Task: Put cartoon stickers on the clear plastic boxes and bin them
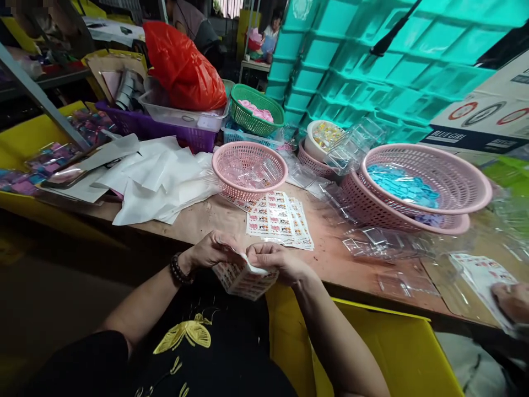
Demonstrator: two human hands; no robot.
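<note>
Close to my body, at the table's front edge, both hands grip a sticker sheet [248, 282] printed with small pink and orange pictures. It is bent, with its lower part hanging below my fingers. My left hand [215, 248] is closed on its upper left edge, fingers curled. At the upper right edge, my right hand [275, 260] pinches the sheet between thumb and fingers. Just beyond them a loose pile of similar sticker sheets [275, 218] lies on the table. Behind that pile stands a pink basket [249, 187] with clear plastic pieces in it.
White sheets [157, 176] cover the table's left. On the right are pink baskets [467, 190] with blue pieces, and clear plastic boxes [384, 242]. A co-worker's hand [512, 300] rests by sticker sheets at far right. Turquoise crates [330, 60] are stacked behind; a yellow bin [384, 336] stands below.
</note>
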